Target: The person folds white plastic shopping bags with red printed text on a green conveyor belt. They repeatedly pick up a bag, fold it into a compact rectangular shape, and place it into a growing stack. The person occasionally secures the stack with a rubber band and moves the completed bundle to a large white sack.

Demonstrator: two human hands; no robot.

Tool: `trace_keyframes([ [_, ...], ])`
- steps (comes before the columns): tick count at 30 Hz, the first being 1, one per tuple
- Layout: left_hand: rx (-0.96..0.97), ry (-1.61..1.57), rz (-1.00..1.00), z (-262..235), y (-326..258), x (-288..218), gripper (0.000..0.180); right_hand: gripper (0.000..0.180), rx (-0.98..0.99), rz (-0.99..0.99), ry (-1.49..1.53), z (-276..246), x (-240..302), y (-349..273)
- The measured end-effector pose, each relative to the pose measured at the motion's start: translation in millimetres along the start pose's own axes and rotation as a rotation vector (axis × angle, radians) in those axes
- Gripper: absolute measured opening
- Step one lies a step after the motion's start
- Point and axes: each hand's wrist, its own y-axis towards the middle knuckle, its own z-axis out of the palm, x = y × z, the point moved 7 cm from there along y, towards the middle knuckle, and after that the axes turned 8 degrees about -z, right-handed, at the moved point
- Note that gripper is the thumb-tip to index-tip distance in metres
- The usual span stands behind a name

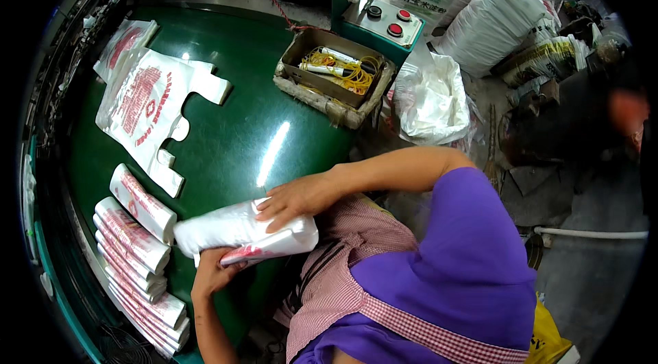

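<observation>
A folded bundle of white plastic carrier bags [226, 223] with red print lies at the table's near edge, against my body. My left hand [216, 269] grips its lower left side, with part of the fingers hidden under the plastic. On top of the bundle rests my right hand [298, 199], palm down with the fingers stretched out. Just left of the bundle is a folded bag bundle [142, 203], and below it a row of overlapping folded bundles [137, 244]. Farther off, a flat stack of printed carrier bags [140, 100] is spread out, handles pointing right.
The green tabletop [233, 131] bears a worn box [329, 100] of yellow rubber bands and white markers at its far right. Behind it stands a control box [387, 25] with push buttons. A lined white bag [432, 100] and large white sacks [490, 21] stand beyond the table.
</observation>
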Motion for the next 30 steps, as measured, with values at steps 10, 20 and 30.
trace_keyframes([
  [10,-0.353,0.645,0.455,-36,11,-83,0.023,0.046,0.453,-0.003,-0.143,-37,-39,14],
  [20,-0.283,0.133,0.37,6,-30,-55,0.043,0.042,0.235,0.608,-0.085,-36,-1,11],
  [30,-0.756,0.382,0.454,-15,9,-63,0.057,0.026,-0.38,0.652,-0.44,-143,-61,-37],
])
